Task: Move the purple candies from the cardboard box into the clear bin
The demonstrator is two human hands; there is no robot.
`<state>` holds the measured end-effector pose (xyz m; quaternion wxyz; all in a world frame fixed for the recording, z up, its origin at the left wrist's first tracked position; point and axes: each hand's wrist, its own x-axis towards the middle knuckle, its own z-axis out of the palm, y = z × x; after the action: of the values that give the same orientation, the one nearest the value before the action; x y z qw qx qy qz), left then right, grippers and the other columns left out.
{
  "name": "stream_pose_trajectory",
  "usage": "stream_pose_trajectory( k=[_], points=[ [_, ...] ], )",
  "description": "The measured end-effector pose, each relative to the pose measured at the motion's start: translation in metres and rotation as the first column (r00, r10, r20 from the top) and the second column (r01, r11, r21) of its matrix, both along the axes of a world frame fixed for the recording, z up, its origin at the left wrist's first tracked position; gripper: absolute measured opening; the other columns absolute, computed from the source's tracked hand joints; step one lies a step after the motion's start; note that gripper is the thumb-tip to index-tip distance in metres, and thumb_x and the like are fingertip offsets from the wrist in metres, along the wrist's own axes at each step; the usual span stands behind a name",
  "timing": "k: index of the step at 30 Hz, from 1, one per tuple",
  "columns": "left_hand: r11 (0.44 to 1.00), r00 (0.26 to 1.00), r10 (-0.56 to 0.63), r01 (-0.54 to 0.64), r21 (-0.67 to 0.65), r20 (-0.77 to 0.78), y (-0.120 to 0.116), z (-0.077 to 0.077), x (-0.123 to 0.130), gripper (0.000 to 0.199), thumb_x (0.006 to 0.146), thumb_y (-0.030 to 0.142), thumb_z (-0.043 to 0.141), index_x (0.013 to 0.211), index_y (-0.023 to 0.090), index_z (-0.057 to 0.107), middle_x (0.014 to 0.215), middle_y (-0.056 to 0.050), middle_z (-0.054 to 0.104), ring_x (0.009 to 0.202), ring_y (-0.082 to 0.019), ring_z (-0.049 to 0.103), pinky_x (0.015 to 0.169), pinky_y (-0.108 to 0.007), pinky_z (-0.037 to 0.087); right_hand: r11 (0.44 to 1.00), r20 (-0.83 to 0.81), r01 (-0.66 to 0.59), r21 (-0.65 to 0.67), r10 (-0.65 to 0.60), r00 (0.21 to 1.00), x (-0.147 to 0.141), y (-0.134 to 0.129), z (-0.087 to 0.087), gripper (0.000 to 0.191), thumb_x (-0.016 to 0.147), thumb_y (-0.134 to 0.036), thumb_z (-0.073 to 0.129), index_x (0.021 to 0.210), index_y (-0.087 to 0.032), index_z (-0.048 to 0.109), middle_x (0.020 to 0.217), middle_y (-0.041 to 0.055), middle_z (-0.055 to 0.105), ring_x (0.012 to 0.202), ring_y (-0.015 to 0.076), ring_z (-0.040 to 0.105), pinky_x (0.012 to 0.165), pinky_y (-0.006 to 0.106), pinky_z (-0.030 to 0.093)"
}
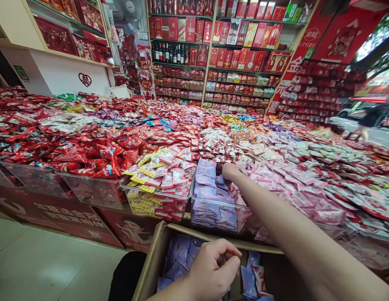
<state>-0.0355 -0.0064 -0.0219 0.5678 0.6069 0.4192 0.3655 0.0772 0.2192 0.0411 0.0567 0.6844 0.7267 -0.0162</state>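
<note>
My left hand (217,264) is curled above an open cardboard box (150,255), with nothing showing between thumb and fingers. Purple packets (178,259) lie in the box's left part, and more purple packets (249,282) with a pink-and-white packet (259,279) lie to the right of that hand. My right arm stretches forward, and my right hand (231,171) reaches down into a clear plastic bin (219,201). Its fingers are hidden inside, so what they hold does not show. Purple packets (205,179) are stacked in rows in this bin, beside pink packets (241,207).
To the left stands a clear bin of yellow-and-pink packets (163,167), then red packets (103,154). Pink packets (295,184) are heaped to the right. Shelves of red boxes and bottles (169,54) line the back. Pale floor tiles (56,255) show lower left.
</note>
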Motion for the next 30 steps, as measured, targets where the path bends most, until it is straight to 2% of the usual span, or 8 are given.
stream_pose_trajectory(
  k=[6, 10, 13, 15, 17, 20, 24, 30],
  points=[
    [0.998, 1.0, -0.013, 0.013, 0.068, -0.009, -0.001, -0.006, 0.0, 0.018, 0.074, 0.024, 0.047, 0.082, 0.012, 0.06, 0.057, -0.001, 0.056, 0.051, -0.009, 0.049, 0.048, -0.019, 0.036, 0.998, -0.016, 0.03, 0.054, -0.029, 0.999, 0.002, -0.001, -0.005, 0.027, 0.074, -0.009, 0.048, 0.098, -0.006, 0.062, 0.095, 0.0204, 0.062, 0.088, 0.0231, 0.06, 0.071, 0.026, 0.044],
    [0.999, 0.995, 0.044, -0.045, 0.01, 0.094, 0.002, -0.001, -0.003, 0.017, 0.074, 0.027, 0.05, 0.081, 0.014, 0.059, 0.053, 0.002, 0.051, 0.045, -0.007, 0.044, 0.044, -0.017, 0.033, 0.994, -0.037, 0.01, 0.113, -0.006, 0.999, 0.003, -0.019, 0.03, 0.026, 0.073, -0.015, 0.049, 0.094, -0.006, 0.062, 0.093, 0.0203, 0.062, 0.087, 0.0246, 0.059, 0.069, 0.028, 0.043],
    [0.972, 0.943, 0.235, -0.227, -0.06, 0.236, 0.009, 0.007, -0.007, 0.021, 0.074, 0.034, 0.052, 0.08, 0.015, 0.057, 0.048, 0.006, 0.043, 0.039, -0.004, 0.037, 0.039, -0.015, 0.029, 0.956, -0.179, -0.125, 0.266, 0.176, 0.968, 0.004, -0.073, 0.053, 0.023, 0.077, -0.028, 0.046, 0.084, -0.013, 0.062, 0.084, 0.0123, 0.065, 0.079, 0.0208, 0.059, 0.067, 0.028, 0.042],
    [0.922, 0.862, 0.386, -0.371, -0.111, 0.328, 0.014, 0.012, -0.008, 0.024, 0.074, 0.038, 0.053, 0.082, 0.015, 0.056, 0.048, 0.007, 0.041, 0.037, -0.003, 0.035, 0.038, -0.015, 0.028, 0.929, -0.424, -0.23, 0.289, 0.34, 0.84, 0.004, -0.126, 0.049, 0.026, 0.079, -0.036, 0.043, 0.075, -0.016, 0.059, 0.068, 0.0054, 0.063, 0.065, 0.0156, 0.057, 0.059, 0.025, 0.042],
    [0.875, 0.785, 0.482, -0.456, -0.165, 0.388, 0.018, 0.015, -0.008, 0.025, 0.073, 0.039, 0.054, 0.083, 0.016, 0.054, 0.048, 0.008, 0.042, 0.038, -0.003, 0.035, 0.038, -0.014, 0.028, 0.949, -0.674, -0.283, 0.139, 0.3, 0.675, 0.003, -0.178, 0.027, 0.027, 0.074, -0.043, 0.048, 0.075, -0.017, 0.056, 0.062, 0.0024, 0.06, 0.057, 0.0133, 0.054, 0.051, 0.022, 0.041],
    [0.856, 0.733, 0.513, -0.477, -0.2, 0.447, 0.019, 0.017, -0.006, 0.023, 0.074, 0.038, 0.054, 0.081, 0.016, 0.052, 0.048, 0.008, 0.04, 0.04, -0.003, 0.035, 0.039, -0.013, 0.028, 0.954, -0.877, -0.293, 0.061, 0.191, 0.44, 0.0, -0.229, -0.017, 0.03, 0.068, -0.037, 0.058, 0.09, -0.018, 0.053, 0.075, 0.0023, 0.061, 0.065, 0.0135, 0.055, 0.057, 0.023, 0.044],
    [0.912, 0.762, 0.41, -0.357, -0.203, 0.501, 0.017, 0.016, -0.003, 0.024, 0.077, 0.038, 0.05, 0.084, 0.016, 0.055, 0.057, 0.005, 0.046, 0.049, -0.004, 0.042, 0.045, -0.014, 0.033, 0.988, -0.979, -0.15, -0.03, 0.001, 0.205, 0.004, -0.242, -0.048, 0.019, 0.074, -0.033, 0.053, 0.085, -0.017, 0.055, 0.077, 0.0033, 0.061, 0.07, 0.0139, 0.055, 0.064, 0.026, 0.045],
    [0.952, 0.856, 0.305, -0.265, -0.152, 0.418, 0.015, 0.014, -0.003, 0.023, 0.063, 0.022, 0.067, 0.082, 0.014, 0.057, 0.076, 0.001, 0.058, 0.065, -0.007, 0.052, 0.061, -0.018, 0.042, 0.974, -0.975, -0.107, -0.199, -0.208, -0.077, 0.019, -0.237, -0.042, 0.023, 0.068, -0.035, 0.061, 0.077, -0.015, 0.056, 0.069, 0.0015, 0.06, 0.062, 0.0119, 0.054, 0.054, 0.024, 0.046]
  ],
)
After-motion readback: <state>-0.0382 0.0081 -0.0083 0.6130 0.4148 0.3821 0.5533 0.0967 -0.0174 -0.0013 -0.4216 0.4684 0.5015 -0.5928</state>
